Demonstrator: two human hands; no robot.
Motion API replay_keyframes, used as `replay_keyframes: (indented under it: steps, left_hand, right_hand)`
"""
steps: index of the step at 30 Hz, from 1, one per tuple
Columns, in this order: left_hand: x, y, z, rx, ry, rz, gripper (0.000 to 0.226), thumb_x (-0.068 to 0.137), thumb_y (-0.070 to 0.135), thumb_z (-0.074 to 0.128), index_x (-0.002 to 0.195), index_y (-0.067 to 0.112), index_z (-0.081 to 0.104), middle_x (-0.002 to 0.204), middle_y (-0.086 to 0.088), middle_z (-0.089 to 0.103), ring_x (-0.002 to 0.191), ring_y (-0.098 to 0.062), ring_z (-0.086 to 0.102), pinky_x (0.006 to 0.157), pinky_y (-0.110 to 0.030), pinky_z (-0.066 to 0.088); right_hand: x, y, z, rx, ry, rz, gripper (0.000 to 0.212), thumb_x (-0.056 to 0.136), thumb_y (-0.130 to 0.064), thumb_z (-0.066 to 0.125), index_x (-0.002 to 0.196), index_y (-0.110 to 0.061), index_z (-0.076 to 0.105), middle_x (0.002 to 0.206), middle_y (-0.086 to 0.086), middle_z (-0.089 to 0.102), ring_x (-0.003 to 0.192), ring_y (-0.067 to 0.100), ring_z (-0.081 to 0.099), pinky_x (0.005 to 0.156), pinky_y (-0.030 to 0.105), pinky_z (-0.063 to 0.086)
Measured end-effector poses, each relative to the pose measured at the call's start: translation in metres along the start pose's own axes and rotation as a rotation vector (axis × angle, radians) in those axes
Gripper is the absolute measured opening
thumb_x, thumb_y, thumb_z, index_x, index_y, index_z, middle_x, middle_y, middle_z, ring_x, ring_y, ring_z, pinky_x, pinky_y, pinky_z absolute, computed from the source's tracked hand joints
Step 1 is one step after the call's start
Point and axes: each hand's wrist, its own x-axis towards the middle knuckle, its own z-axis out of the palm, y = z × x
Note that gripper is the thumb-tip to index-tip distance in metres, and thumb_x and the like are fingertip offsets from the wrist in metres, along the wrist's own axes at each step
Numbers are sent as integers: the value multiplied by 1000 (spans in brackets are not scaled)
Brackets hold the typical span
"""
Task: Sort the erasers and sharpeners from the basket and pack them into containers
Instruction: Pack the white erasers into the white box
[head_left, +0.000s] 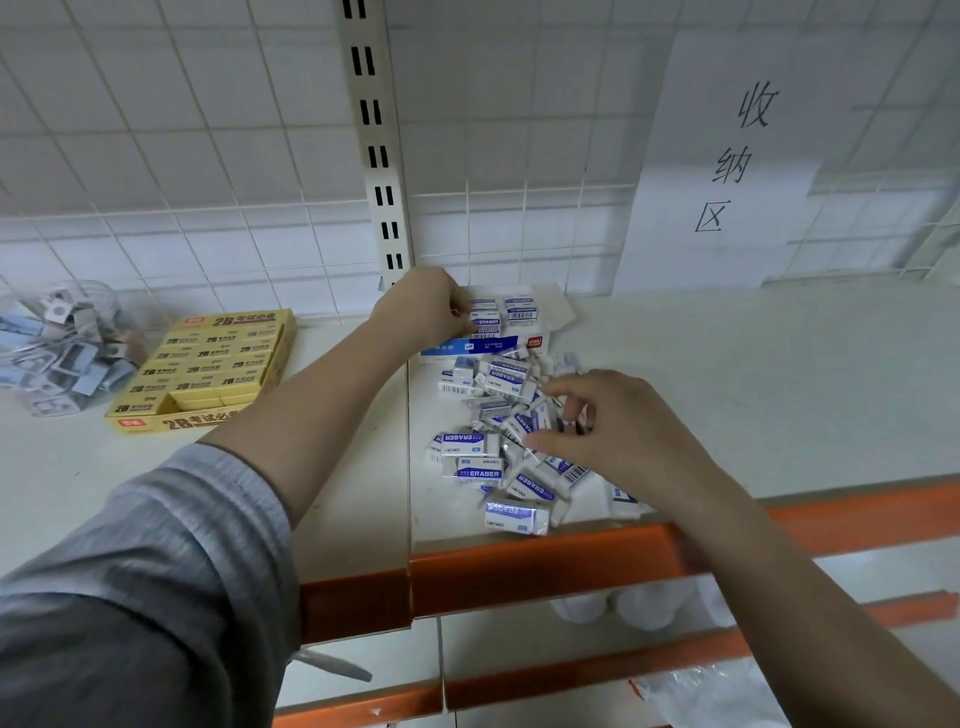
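From the head view, your left hand (426, 306) reaches across to the back of the shelf (727, 374), at the left end of the white box (540, 332). Its fingers are curled down over the erasers packed there; it seems to pinch one, though the fingers hide which, so you cannot tell for sure what it holds. The box stands open against the wire grid (519, 228), with a few packed erasers (519, 307) in rows inside, barcodes up, just right of those fingers.

Your right hand (618, 431) hovers low over the right side of the pile (498, 441), nearer to you than the box. Its fingers are loosely curled and narrow, thumb and forefinger close together on a small item at the pile's edge; it is too blurred to name. The pile of loose white-and-blue erasers spreads between the box and the orange shelf lip (545, 566), lying every which way, some face up, some on edge. It sits between your two hands: left hand beyond it, right hand at its right flank.

Well to the left, apart from both hands, a yellow box (208, 364) holds flat rows of yellow erasers and looks nearly full. Left of that, touching or just beside it, a clear tub (62, 343) holds a heap of small sharpeners. A paper sign (727, 156) hangs on the grid at the right.
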Motion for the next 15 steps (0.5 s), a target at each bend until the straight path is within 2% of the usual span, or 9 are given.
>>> replay_keyframes:
  steps: [4,7,11,15]
  left_hand:
    - [-1,2,-3,75,-6,-1,21,83,31,69,97,16,73,92,-3,68,82,-17,60,67,-28,45]
    - [-6,0,-5,3,5,-12,19,84,30,68,96,18,73,95,0,69,86,-17,62,74,-32,52]
    - [-20,0,-13,-119,92,-14,20,88,28,63,101,16,72,100,0,69,88,-16,61,78,-30,51]
    - [-41,1,-21,-208,171,-17,18,89,22,61,100,14,72,102,0,69,88,-12,59,76,-23,44]
  right_hand:
    - [0,-3,0,3,10,7,51,75,-43,75,121,-29,61,86,-11,56,71,0,48,66,20,38]
    - [-3,-5,0,30,34,19,45,75,-39,76,117,-28,63,80,-16,55,69,-4,50,63,10,37]
    - [-4,-7,-2,126,75,72,28,79,-31,73,107,-27,70,77,-18,59,65,-12,52,60,0,35]
    - [-2,-4,-7,251,108,120,18,83,-22,67,100,-23,72,69,-15,65,50,-5,56,50,1,39]
